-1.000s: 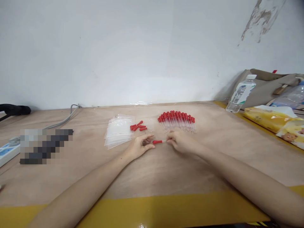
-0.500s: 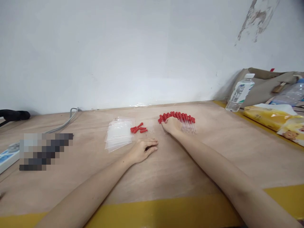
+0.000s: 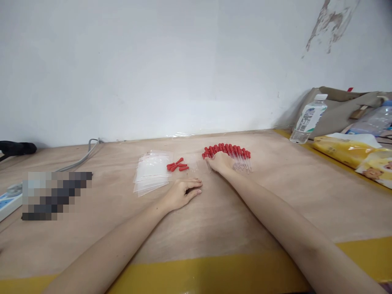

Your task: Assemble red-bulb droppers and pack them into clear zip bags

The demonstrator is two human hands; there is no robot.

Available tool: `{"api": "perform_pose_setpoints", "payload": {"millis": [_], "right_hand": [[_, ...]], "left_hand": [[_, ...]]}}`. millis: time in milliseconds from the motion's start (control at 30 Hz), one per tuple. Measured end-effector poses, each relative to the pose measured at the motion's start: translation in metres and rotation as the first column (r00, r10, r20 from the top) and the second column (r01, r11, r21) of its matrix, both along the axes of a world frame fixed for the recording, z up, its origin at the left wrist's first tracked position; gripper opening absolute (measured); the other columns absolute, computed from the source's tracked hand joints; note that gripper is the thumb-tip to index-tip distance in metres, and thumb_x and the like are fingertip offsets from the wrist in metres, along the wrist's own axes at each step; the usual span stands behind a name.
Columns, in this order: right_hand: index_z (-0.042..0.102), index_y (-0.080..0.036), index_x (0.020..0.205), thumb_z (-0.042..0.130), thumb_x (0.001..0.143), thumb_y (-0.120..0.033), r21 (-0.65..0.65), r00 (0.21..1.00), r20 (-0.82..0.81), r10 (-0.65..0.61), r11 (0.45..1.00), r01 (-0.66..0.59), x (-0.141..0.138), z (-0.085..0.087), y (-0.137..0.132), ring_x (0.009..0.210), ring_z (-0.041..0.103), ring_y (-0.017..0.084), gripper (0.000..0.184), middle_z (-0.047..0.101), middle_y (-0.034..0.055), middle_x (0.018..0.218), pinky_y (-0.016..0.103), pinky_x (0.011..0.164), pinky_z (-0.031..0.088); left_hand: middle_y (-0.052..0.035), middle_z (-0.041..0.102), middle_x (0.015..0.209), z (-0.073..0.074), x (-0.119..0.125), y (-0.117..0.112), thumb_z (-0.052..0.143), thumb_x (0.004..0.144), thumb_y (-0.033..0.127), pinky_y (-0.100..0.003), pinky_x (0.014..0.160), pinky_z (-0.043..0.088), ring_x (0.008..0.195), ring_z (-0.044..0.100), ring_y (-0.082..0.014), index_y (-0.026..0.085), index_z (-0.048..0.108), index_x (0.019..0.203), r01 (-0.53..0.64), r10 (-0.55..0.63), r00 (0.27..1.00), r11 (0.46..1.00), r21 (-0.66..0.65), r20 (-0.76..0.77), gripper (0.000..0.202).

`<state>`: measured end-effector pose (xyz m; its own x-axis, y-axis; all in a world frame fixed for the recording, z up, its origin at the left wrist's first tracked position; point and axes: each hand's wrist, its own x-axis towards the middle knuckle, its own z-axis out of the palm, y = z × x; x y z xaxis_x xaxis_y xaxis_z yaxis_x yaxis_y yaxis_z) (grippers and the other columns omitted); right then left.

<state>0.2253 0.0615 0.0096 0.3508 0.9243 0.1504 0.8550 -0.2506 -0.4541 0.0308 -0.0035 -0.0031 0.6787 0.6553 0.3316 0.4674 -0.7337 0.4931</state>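
Observation:
My left hand (image 3: 183, 193) rests on the wooden table with its fingers stretched out and nothing in it. Near it lie several loose red rubber bulbs (image 3: 183, 168) and a few thin clear tubes (image 3: 194, 166). A fanned stack of clear zip bags (image 3: 153, 171) is to their left. My right hand (image 3: 221, 161) reaches to the left part of a curved row of droppers (image 3: 243, 157), which have red bulbs and clear stems. Its fingers are curled down among them, and the hand itself hides whatever they grip.
A clear bottle (image 3: 308, 120) stands at the right before a grey bag (image 3: 339, 110), beside a yellow tissue pack (image 3: 346, 149). On the left are a white power strip (image 3: 10, 204), a grey cable (image 3: 82, 157) and a black object (image 3: 18, 148). A wall closes off the back.
The whole view has shifted slightly. My right hand stays at the droppers, where a stem now shows more clearly at its left side. My left hand keeps its place on the table.

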Motion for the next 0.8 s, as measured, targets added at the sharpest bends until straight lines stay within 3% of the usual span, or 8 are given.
{"api": "perform_pose_setpoints", "payload": {"millis": [100, 233, 400, 533, 600, 667, 733, 800], "right_hand": [[0.068, -0.019, 0.082, 0.049, 0.076, -0.056, 0.027, 1.0, 0.007, 0.006, 1.0, -0.006, 0.001, 0.002, -0.004, 0.088, 0.062, 0.027, 0.043, 0.067, 0.0121, 0.089, 0.036, 0.07, 0.045], [0.068, -0.024, 0.08, 0.051, 0.077, -0.051, 0.1, 0.993, 0.04, 0.11, 0.989, -0.114, -0.01, 0.003, -0.01, 0.089, 0.061, 0.024, 0.032, 0.068, 0.006, 0.088, 0.035, 0.074, 0.044], [0.068, -0.026, 0.083, 0.053, 0.077, -0.04, 0.078, 0.983, 0.08, 0.168, 0.982, -0.174, -0.03, -0.002, -0.007, 0.087, 0.062, 0.023, 0.021, 0.069, 0.0041, 0.089, 0.033, 0.073, 0.045], [0.068, -0.026, 0.081, 0.054, 0.076, -0.034, 0.057, 0.98, 0.086, 0.177, 0.982, -0.183, -0.033, -0.005, -0.003, 0.085, 0.062, 0.023, 0.017, 0.069, 0.0037, 0.087, 0.033, 0.07, 0.045], [0.068, -0.027, 0.084, 0.051, 0.078, -0.034, 0.06, 0.978, 0.095, 0.186, 0.979, -0.192, -0.033, -0.005, -0.003, 0.086, 0.062, 0.024, 0.02, 0.069, 0.0034, 0.088, 0.033, 0.069, 0.045], [0.066, -0.029, 0.094, 0.043, 0.083, -0.034, 0.08, 0.971, 0.113, 0.211, 0.972, -0.22, -0.034, -0.004, -0.005, 0.089, 0.061, 0.022, 0.026, 0.068, 0.0029, 0.092, 0.032, 0.071, 0.044], [0.064, -0.03, 0.102, 0.039, 0.087, -0.035, 0.098, 0.956, 0.145, 0.257, 0.957, -0.272, -0.036, -0.002, -0.008, 0.092, 0.06, 0.02, 0.03, 0.067, 0.0025, 0.095, 0.03, 0.074, 0.043], [0.066, -0.029, 0.098, 0.041, 0.086, -0.036, 0.099, 0.935, 0.181, 0.306, 0.94, -0.327, -0.038, -0.002, -0.011, 0.092, 0.059, 0.019, 0.028, 0.066, 0.0035, 0.096, 0.028, 0.074, 0.042]], "left_hand": [[-0.0057, 0.066, 0.111, 0.001, 0.0, -0.001, 0.055, 0.083, 0.03, -0.038, 0.095, 0.045, 0.11, 0.057, -0.0209, 0.02, 0.067, 0.104, -0.005, 0.005, 1.0, 1.0, 0.008, 0.002, 0.026], [-0.0057, 0.065, 0.112, 0.003, 0.0, -0.001, 0.055, 0.083, 0.029, -0.037, 0.095, 0.046, 0.11, 0.057, -0.0208, 0.02, 0.067, 0.104, -0.002, 0.002, 1.0, 1.0, -0.01, -0.002, 0.026], [-0.0049, 0.064, 0.113, 0.0, 0.0, -0.001, 0.053, 0.085, 0.029, -0.035, 0.096, 0.044, 0.111, 0.056, -0.0199, 0.019, 0.065, 0.106, 0.013, -0.013, 1.0, 1.0, -0.009, -0.022, 0.027], [-0.0053, 0.069, 0.099, -0.002, -0.003, 0.006, 0.052, 0.085, 0.029, -0.035, 0.085, 0.048, 0.094, 0.062, -0.0198, 0.019, 0.068, 0.096, -0.082, 0.086, 0.996, 0.985, 0.15, -0.015, 0.022], [-0.006, 0.068, 0.089, -0.001, -0.006, 0.014, 0.05, 0.086, 0.027, -0.037, 0.082, 0.046, 0.087, 0.06, -0.0212, 0.018, 0.069, 0.088, -0.235, 0.244, 0.97, 0.92, 0.314, 0.011, 0.021], [-0.0075, 0.066, 0.091, 0.0, -0.011, 0.023, 0.049, 0.085, 0.025, -0.04, 0.081, 0.043, 0.09, 0.055, -0.0244, 0.019, 0.069, 0.091, -0.381, 0.412, 0.911, 0.807, 0.451, 0.032, 0.021], [-0.0088, 0.063, 0.102, 0.0, -0.015, 0.032, 0.05, 0.084, 0.024, -0.042, 0.08, 0.04, 0.096, 0.051, -0.0273, 0.021, 0.066, 0.101, -0.435, 0.51, 0.86, 0.726, 0.533, 0.009, 0.024], [-0.0096, 0.06, 0.109, 0.0, -0.017, 0.038, 0.051, 0.083, 0.025, -0.044, 0.081, 0.038, 0.1, 0.048, -0.0291, 0.023, 0.064, 0.106, -0.427, 0.544, 0.838, 0.695, 0.578, -0.035, 0.026]]}}
